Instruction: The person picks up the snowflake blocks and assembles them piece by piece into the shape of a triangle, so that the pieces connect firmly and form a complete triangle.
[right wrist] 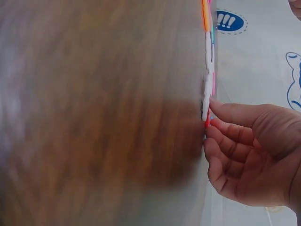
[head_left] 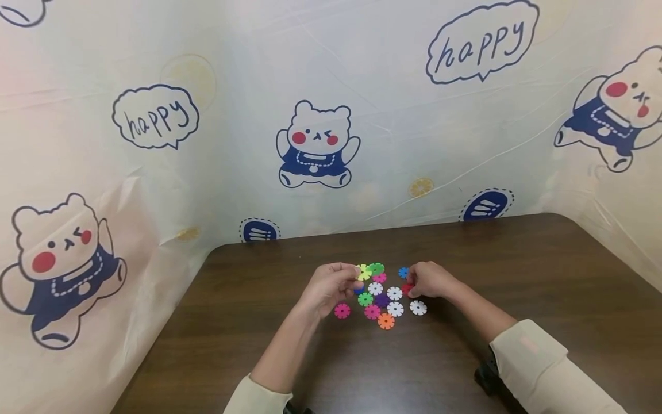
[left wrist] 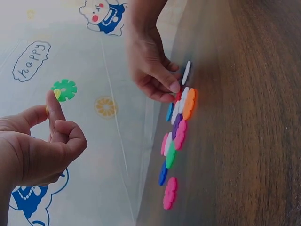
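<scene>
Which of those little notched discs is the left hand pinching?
The yellow disc, which the left hand holds above the table. It is the only yellow one in view, with a green disc right beside it.

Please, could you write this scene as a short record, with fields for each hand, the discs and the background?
left hand: pinches a yellow disc, a green disc apparently joined to it, above the table
right hand: pinches a red disc near the tabletop
disc nearest the person: orange disc
leftmost disc: pink disc
background: light sheet with printed bears and "happy"
</scene>
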The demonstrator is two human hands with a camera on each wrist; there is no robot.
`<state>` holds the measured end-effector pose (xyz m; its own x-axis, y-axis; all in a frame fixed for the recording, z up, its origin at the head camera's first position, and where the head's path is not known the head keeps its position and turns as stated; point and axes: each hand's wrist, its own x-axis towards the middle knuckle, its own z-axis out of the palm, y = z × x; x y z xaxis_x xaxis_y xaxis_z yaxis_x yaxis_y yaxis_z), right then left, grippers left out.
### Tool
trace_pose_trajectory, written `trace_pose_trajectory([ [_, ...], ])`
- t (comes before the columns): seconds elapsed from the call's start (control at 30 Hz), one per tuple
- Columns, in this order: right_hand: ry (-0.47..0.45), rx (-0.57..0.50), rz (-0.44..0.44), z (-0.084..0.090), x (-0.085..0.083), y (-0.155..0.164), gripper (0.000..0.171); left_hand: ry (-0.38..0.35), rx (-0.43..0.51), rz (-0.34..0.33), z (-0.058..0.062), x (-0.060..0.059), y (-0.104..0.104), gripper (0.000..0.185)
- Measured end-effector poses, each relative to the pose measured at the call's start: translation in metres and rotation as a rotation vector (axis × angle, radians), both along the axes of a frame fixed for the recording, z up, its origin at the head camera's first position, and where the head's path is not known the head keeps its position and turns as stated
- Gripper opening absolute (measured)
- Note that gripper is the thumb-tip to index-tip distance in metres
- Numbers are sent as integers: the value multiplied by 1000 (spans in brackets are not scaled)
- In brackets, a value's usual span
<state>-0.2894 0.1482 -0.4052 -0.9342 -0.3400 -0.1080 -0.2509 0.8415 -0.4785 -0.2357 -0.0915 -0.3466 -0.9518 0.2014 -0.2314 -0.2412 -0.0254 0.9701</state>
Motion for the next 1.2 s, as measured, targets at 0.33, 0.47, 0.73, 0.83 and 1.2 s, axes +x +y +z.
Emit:
trace_pose_trajectory([
  [0.33,-5,-11,-23,-4,-2,-2,20,-8,-11,15,-2,-2,-1,23],
  [0.47,26,-71,-29,-3,-1,2,17,-8,-8,14,-5,-2,-2,23],
  [0.73,-78,-303,-80,-1,0,14,5,-13,4,23,-6,-1,-4,22],
  [0.83,-153,-433,-86,2,3,19,12,-14,4,21,-6,-1,-4,23],
  [1.2,-269,-782,-115,29,24,13,26,-3,-1,6,-11,-2,-3,23],
])
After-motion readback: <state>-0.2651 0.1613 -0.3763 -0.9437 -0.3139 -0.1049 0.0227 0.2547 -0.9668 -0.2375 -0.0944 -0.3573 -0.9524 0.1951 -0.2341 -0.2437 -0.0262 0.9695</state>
